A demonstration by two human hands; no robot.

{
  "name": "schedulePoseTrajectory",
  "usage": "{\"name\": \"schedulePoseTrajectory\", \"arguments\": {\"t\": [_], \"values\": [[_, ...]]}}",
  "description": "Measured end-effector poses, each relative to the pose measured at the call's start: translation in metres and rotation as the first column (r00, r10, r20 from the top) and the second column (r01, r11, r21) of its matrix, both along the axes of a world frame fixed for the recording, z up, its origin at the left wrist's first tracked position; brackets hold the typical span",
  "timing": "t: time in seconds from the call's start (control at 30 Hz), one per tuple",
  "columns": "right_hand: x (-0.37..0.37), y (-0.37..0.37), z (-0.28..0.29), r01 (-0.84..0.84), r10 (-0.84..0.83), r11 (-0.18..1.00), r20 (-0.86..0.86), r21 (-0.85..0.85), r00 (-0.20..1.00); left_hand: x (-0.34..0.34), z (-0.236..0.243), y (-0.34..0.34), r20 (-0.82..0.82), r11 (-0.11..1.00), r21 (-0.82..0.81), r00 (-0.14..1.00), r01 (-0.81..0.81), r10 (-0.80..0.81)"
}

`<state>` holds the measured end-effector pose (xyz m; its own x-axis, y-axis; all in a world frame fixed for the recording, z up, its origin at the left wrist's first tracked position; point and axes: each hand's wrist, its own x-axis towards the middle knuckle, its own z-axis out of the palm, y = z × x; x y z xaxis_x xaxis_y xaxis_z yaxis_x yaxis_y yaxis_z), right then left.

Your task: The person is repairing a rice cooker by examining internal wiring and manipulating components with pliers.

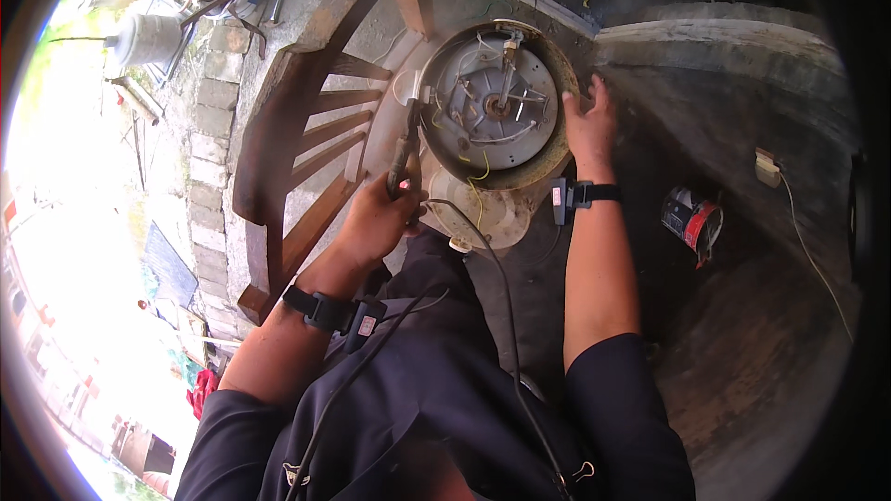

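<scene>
A round appliance point(501, 144) lies with its inside exposed, showing a grey metal plate, a central fitting, loose wires and a rusty-looking rim. At its left edge my left hand point(379, 218) is closed around a slim brown-handled tool point(406, 144), whose metal shaft points up beside the rim. The exact kind of tool is unclear. Beside the appliance's right rim is my right hand point(590, 125), thumb and fingers apart, holding nothing. Whether it touches the rim, I cannot tell. A yellow wire point(479, 184) hangs from the appliance's near side.
A slatted wooden chair point(320, 116) stands to the left. Under the appliance's near side shows a pale round surface point(506, 223). On the right are a red-and-dark tub point(691, 221) and a corded box point(768, 167). A dark cord point(509, 315) crosses my lap.
</scene>
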<state>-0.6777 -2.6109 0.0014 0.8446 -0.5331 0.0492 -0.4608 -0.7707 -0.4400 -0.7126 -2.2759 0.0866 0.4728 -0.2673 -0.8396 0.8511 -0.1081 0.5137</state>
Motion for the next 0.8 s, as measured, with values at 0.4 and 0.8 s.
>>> {"name": "schedulePoseTrajectory", "arguments": {"t": [0.4,0.8], "values": [[-0.060,-0.008,-0.012,0.443,-0.287,0.347,-0.356,0.827,0.889,-0.002,0.001,0.010,0.022,0.995,0.049,0.996,0.082,-0.083],[-0.050,-0.004,0.070,0.114,-0.027,0.690,-0.132,0.714,0.991,-0.005,0.014,0.023,0.051,0.998,0.069,0.999,0.014,-0.017]]}}
